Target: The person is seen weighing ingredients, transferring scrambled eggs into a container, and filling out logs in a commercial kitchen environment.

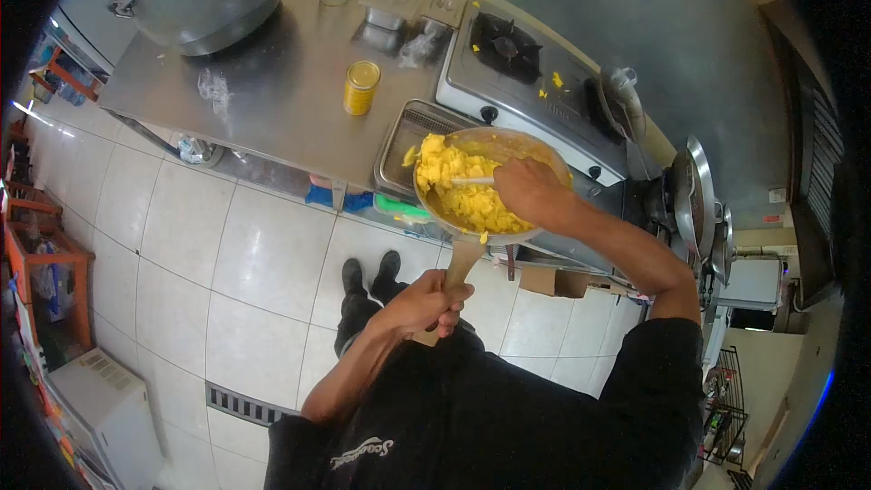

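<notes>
My left hand [423, 304] is wrapped around the long flat handle [465, 264] of a round pan [520, 139]. Inside the pan lies a lumpy yellow mash [476, 207], with some of it stuck on the rim and handle. My right hand [534, 192] reaches over the pan, gripping a pale utensil [473, 181] whose far end meets the mash; its tip is hidden. Beneath the pan's far left side is a rectangular metal tray with a wire rack [415, 129], partly covered by the pan.
Behind the pan stands a gas stove [531, 82] with yellow bits on top. A yellow tin can [361, 87] is on the steel table [292, 102], and a large lidded pot [211, 0] stands at its far left. Woks [691, 197] are at right. White floor tiles surround my feet.
</notes>
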Demonstrator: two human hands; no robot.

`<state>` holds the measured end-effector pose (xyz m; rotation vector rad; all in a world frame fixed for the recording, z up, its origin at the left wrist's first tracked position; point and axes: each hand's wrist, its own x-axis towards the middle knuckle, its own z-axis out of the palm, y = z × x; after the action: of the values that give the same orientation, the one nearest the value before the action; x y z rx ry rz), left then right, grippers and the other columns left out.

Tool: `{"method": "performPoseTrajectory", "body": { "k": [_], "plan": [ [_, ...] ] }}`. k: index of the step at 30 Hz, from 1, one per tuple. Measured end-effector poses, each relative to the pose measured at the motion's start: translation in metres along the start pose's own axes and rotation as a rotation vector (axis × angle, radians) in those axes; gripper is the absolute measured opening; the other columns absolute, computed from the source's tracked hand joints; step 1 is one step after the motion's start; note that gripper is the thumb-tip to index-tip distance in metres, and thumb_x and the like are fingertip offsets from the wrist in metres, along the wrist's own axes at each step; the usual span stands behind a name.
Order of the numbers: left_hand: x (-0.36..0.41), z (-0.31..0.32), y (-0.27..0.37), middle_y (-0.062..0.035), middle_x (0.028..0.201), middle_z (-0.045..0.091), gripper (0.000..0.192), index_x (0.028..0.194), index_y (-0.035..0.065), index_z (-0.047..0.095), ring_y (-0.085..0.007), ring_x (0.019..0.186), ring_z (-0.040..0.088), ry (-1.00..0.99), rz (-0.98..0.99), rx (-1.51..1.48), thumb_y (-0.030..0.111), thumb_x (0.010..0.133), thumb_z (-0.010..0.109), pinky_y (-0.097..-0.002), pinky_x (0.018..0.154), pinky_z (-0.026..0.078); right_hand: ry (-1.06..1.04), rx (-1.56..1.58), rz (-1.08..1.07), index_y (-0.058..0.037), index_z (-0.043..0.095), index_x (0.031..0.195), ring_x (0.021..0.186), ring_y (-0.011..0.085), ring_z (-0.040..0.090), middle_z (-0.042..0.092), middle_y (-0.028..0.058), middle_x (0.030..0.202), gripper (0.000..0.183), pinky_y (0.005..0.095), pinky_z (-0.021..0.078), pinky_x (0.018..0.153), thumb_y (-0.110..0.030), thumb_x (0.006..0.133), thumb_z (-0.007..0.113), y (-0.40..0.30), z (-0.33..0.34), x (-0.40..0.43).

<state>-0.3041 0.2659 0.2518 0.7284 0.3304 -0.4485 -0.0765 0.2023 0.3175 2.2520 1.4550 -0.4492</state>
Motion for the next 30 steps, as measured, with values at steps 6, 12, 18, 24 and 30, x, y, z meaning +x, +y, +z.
{"method": "performPoseTrajectory", "body": {
  "k": [6, 12, 18, 24, 30],
  "plan": [
    [0.007, -0.003, 0.017, 0.0036, 0.051, 0.039, 0.029, 0.071, 0.0119, 0.042, -0.0075, 0.039, 0.038, -0.020, -0.033, 0.024, 0.019, 0.095, 0.056, -0.0238, 0.038, 0.034, 0.075, -0.038, -0.016, -0.0013, 0.070, 0.087, 0.082, 0.0356, 0.067, 0.067, 0.0191, 0.083, 0.017, 0.0454, 0.0537, 0.073, -0.011, 0.082, 0.056, 0.020, -0.025, -0.023],
    [0.017, -0.012, 0.021, 0.0069, 0.056, 0.037, 0.028, 0.071, 0.0123, 0.042, -0.0041, 0.043, 0.036, -0.023, -0.113, -0.145, 0.016, 0.095, 0.056, -0.0221, 0.037, 0.031, 0.070, -0.238, 0.046, -0.0022, 0.071, 0.083, 0.078, 0.0319, 0.069, 0.068, 0.0195, 0.083, 0.012, 0.0437, 0.0543, 0.065, -0.010, 0.077, 0.064, 0.028, -0.100, -0.079],
    [0.019, -0.008, 0.025, 0.0068, 0.056, 0.037, 0.028, 0.071, 0.0121, 0.042, -0.0040, 0.043, 0.035, -0.010, -0.134, -0.097, 0.016, 0.096, 0.055, -0.0220, 0.037, 0.032, -0.174, -0.302, -0.001, -0.0048, 0.071, 0.077, 0.074, 0.0363, 0.066, 0.066, 0.0163, 0.073, 0.017, 0.0464, 0.0515, 0.065, -0.020, 0.082, 0.066, 0.047, -0.094, -0.076],
    [0.013, 0.000, 0.036, 0.0053, 0.053, 0.037, 0.028, 0.071, 0.0122, 0.041, -0.0055, 0.039, 0.035, -0.035, -0.121, -0.102, 0.016, 0.096, 0.054, -0.0233, 0.037, 0.034, -0.067, -0.127, -0.137, -0.0047, 0.070, 0.080, 0.076, 0.0341, 0.066, 0.066, 0.0170, 0.076, 0.017, 0.0449, 0.0516, 0.069, -0.021, 0.083, 0.065, 0.060, -0.050, -0.043],
    [0.023, 0.000, 0.041, 0.0047, 0.052, 0.037, 0.027, 0.072, 0.0116, 0.041, -0.0058, 0.039, 0.035, -0.069, -0.155, -0.147, 0.014, 0.097, 0.053, -0.0237, 0.036, 0.034, 0.009, -0.105, -0.152, -0.0065, 0.070, 0.082, 0.076, 0.0344, 0.065, 0.064, 0.0149, 0.076, 0.018, 0.0445, 0.0515, 0.069, -0.023, 0.084, 0.065, 0.072, -0.003, 0.006]
  ]
}}
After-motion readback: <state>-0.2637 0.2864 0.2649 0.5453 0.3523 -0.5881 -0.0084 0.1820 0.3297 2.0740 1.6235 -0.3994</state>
